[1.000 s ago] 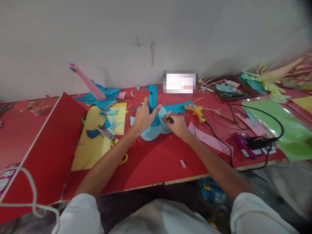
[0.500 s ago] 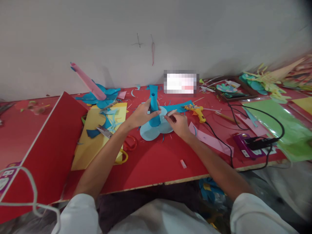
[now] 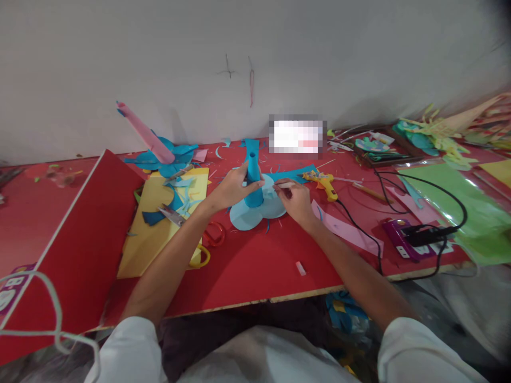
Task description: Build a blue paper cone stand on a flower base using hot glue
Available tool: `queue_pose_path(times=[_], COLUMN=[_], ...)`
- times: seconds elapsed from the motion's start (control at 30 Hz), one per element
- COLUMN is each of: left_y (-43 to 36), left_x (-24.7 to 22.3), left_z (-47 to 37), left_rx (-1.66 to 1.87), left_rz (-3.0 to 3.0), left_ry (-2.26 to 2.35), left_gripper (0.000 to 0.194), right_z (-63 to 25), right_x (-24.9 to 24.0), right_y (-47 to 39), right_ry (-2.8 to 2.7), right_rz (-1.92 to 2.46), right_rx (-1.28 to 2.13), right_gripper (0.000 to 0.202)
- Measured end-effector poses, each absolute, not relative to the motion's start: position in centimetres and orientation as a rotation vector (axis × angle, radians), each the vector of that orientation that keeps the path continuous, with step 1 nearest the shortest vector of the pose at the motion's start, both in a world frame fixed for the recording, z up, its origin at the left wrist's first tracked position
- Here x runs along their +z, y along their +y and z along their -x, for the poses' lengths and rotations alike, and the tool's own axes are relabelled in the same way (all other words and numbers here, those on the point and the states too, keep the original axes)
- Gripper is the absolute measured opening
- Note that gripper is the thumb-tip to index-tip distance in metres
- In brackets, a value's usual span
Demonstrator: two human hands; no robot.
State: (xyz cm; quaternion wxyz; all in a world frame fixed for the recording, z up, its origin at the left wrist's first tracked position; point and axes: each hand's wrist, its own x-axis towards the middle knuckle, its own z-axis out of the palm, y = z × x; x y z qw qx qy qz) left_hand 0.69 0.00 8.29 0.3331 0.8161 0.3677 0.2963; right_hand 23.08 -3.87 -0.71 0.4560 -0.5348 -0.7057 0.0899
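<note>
A blue paper tube (image 3: 254, 198), narrowing toward its open top, stands upright on a light blue paper base (image 3: 245, 218) with rounded lobes. My left hand (image 3: 230, 190) is closed round the tube, its thumb across the front. Just right of the tube, my right hand (image 3: 298, 203) pinches a short, slim whitish stick (image 3: 284, 185) over the base; its exact kind is too small to tell. Behind the base, a darker blue paper strip (image 3: 285, 174) lies on the red table. A yellow glue gun (image 3: 328, 187) rests right of my right hand.
Scissors (image 3: 172, 215) with red and yellow handles lie across yellow sheets (image 3: 138, 255) and blue scraps. A pink cone on blue petals (image 3: 154, 141) leans at the back left. A purple power box (image 3: 399, 236) with black cables, a pink strip (image 3: 349, 229) and green sheets (image 3: 447, 197) lie right.
My right hand has shifted slightly, and the whitish stick in it now lies flatter. My left hand still holds the blue tube in the same place.
</note>
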Motion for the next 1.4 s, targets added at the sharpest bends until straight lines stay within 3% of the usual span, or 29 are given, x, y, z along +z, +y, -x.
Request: queue_pose_path(times=[0.27, 0.73, 1.4], left_y=[0.0, 0.0, 0.1], left_x=[7.9, 8.0, 8.0], left_z=[-0.8, -0.8, -0.6], left_rx=[0.785, 0.783, 0.779], left_rz=[-2.123, -2.127, -2.108], left_ry=[0.968, 0.980, 0.958], left_gripper=[0.024, 0.025, 0.026], right_z=[-22.5, -22.0, -21.7], right_x=[-1.1, -2.2, -1.6], right_y=[-4.1, -3.7, -4.4], right_ry=[-1.750, -1.824, -1.825], right_rz=[1.345, 1.380, 1.336], right_rx=[0.297, 0.274, 0.281], right_gripper=[0.058, 0.046, 0.059])
